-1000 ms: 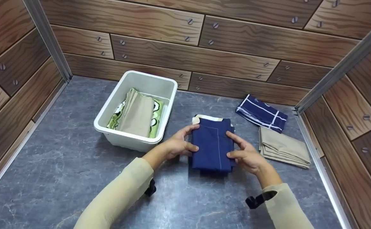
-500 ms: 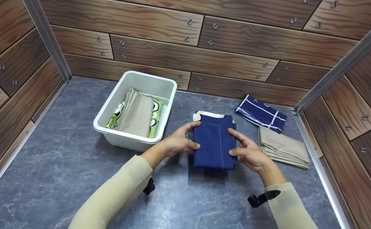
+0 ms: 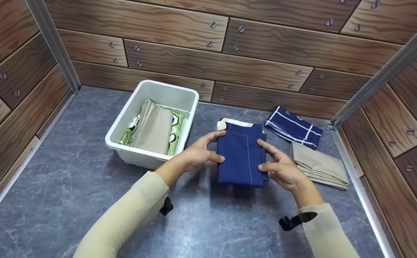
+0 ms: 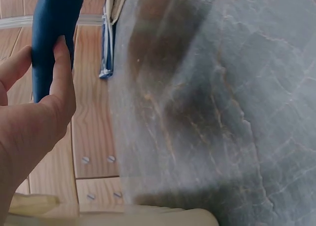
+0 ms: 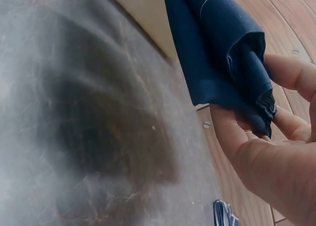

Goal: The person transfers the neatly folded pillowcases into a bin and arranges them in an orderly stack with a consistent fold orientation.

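Between both hands is a folded navy cloth [image 3: 238,157], its cream-and-white underside peeking out along the far edge. My left hand [image 3: 201,154] pinches its left edge, thumb on top and fingers beneath. On the opposite edge my right hand [image 3: 280,170] grips it the same way. In the left wrist view the navy cloth [image 4: 54,38] stands clear of the floor between thumb and fingers. The right wrist view shows the folded layers of the navy cloth [image 5: 237,63] curling at the edge that the right fingers [image 5: 229,132] hold.
A white plastic bin [image 3: 122,141] stands at the left, with a folded beige cloth [image 3: 154,132] on a green patterned cloth [image 3: 175,138] inside. To the right lie a navy cloth with white lines [image 3: 294,127] and a folded beige cloth [image 3: 319,166]. Wood-patterned walls [image 3: 179,57] enclose the grey surface.
Both hands have moved the folded navy cloth slightly away from the body, toward the back wall. The grip stays the same; the bin and the other cloths have not moved.
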A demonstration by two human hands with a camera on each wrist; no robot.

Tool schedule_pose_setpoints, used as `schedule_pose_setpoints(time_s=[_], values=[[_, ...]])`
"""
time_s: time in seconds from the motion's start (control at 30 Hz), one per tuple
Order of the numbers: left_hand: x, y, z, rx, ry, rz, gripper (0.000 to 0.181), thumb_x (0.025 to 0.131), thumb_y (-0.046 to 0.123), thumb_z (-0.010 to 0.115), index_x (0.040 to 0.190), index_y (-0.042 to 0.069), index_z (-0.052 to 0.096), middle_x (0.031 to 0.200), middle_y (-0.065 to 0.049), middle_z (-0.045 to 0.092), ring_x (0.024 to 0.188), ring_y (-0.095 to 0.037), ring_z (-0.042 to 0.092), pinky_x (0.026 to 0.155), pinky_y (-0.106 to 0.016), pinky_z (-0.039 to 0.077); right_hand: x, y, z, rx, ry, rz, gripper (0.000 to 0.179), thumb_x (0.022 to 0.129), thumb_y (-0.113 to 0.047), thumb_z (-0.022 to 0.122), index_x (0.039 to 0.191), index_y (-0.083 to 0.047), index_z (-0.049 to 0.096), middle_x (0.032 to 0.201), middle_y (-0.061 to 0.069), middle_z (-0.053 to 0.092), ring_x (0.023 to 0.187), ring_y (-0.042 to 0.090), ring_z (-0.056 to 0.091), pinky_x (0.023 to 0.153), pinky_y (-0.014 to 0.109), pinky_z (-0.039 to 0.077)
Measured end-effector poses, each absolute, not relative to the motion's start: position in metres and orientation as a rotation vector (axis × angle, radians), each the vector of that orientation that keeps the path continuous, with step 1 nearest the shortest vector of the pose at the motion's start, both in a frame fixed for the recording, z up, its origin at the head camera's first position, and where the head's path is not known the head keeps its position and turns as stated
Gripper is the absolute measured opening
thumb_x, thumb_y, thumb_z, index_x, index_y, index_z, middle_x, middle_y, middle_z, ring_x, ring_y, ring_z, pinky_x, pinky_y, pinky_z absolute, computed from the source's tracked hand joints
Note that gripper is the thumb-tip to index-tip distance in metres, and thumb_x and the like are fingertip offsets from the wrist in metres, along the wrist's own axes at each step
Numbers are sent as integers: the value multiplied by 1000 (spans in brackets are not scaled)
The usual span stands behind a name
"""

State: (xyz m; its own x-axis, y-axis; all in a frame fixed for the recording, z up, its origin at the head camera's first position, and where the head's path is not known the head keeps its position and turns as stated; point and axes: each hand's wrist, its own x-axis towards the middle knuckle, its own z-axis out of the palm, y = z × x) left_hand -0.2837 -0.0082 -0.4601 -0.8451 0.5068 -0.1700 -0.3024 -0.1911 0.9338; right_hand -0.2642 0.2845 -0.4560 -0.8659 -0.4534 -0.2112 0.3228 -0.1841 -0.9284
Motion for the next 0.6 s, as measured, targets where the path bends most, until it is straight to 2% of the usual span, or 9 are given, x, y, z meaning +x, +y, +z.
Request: schedule_pose_setpoints(time_s=[0.1,0.33,0.6], values=[[-284,-11,-455,249,1578,2061,92,78,-23,64,154,22,37,153,-12,30,104,-31,64,88,-49,57,-265,282,-453,-174,1588,-2086,94,83,24,51,161,-13,14,155,11,21,115,26,62,95,47,55],[-285,-15,-445,260,1634,2033,92,78,-21,67,154,23,38,154,-12,32,99,-30,67,81,-44,61,-265,279,-445,-206,1595,-2095,94,83,24,50,161,-12,14,153,9,24,112,24,63,91,42,57],[-288,-19,-436,256,1608,2057,92,79,-22,65,154,23,37,154,-11,31,93,-28,68,79,-43,61,-268,273,-436,-201,1599,-2105,94,82,24,51,161,-13,15,154,11,24,115,25,62,93,46,55]])
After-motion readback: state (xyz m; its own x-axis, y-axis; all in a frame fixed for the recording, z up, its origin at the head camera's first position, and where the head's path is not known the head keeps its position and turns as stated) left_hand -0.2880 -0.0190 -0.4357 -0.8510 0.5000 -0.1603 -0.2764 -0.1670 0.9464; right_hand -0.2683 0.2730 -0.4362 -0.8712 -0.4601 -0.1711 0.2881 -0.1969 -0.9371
